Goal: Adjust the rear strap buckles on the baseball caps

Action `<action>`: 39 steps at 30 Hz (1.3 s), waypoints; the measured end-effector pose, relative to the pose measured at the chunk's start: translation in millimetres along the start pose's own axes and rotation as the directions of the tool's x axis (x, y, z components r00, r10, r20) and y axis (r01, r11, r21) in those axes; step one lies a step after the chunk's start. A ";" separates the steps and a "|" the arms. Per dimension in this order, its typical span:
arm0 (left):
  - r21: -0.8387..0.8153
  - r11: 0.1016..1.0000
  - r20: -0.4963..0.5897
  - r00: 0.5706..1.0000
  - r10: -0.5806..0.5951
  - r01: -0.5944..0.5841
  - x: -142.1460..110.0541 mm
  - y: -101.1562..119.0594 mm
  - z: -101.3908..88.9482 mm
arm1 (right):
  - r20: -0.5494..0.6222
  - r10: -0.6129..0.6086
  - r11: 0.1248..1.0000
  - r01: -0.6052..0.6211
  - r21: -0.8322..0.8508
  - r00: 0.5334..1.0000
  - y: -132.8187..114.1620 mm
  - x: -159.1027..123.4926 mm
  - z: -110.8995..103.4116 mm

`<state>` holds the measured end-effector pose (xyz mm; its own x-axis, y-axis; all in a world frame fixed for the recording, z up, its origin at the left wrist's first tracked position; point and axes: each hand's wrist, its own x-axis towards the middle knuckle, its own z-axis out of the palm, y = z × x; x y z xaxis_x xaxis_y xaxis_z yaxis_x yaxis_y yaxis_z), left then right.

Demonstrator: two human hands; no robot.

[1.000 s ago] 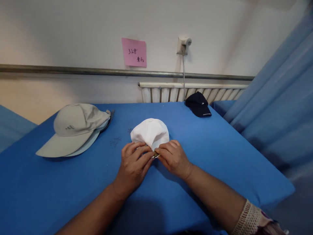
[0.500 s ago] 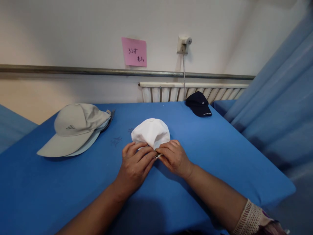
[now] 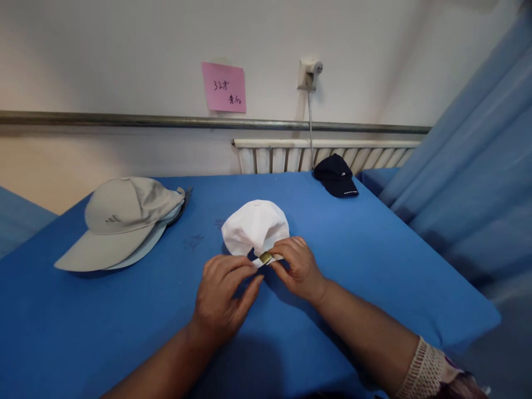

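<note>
A white baseball cap (image 3: 254, 224) rests on the blue-covered table, its crown away from me and its back strap towards me. The strap carries a brass-coloured buckle (image 3: 265, 257). My right hand (image 3: 297, 267) pinches the strap just right of this buckle, thumb below and fingers above. On the left, my left hand (image 3: 222, 291) has its fingertips on the white strap end, the thumb tip a little below them. The cap's brim is hidden.
Stacked caps, a grey one (image 3: 116, 210) on top, lie at the left of the blue table cover (image 3: 374, 266). A navy cap (image 3: 336, 176) sits at the back right. Behind are a radiator (image 3: 286, 160), a rail (image 3: 166, 120) and a plugged socket (image 3: 307, 75). A blue curtain (image 3: 469, 166) hangs at right.
My left hand has shifted slightly left and down, and its thumb has parted from the fingers. The brass buckle and strap now show between my hands. The right hand stays almost still.
</note>
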<state>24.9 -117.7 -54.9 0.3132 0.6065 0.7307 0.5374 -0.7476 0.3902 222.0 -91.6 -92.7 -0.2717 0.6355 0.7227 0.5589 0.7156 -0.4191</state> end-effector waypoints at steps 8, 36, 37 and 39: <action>-0.649 -0.026 0.461 0.365 -0.809 0.760 -15.0 19.7 25.3 | 0.024 -0.013 0.995 0.015 -0.096 1.000 -9.7 -0.9 16.9; -0.794 -0.323 0.508 0.270 -0.818 0.515 -9.8 -18.2 9.2 | 0.230 0.655 0.435 -0.608 0.664 0.720 -31.2 7.5 70.0; -0.793 -0.320 0.509 0.275 -0.816 0.518 -10.0 -17.5 9.4 | 0.235 0.659 0.417 -0.607 0.677 0.715 -33.1 7.7 68.0; -0.795 -0.311 0.505 0.284 -0.815 0.522 -10.2 -16.3 9.6 | 0.242 0.654 0.411 -0.605 0.682 0.717 -36.0 7.8 63.1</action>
<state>20.5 -109.1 -74.1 0.0468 0.9182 -0.3934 -0.6257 0.3339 0.7050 150.3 -94.2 -106.7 -0.0191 0.9937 0.1109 -0.1406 0.1071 -0.9843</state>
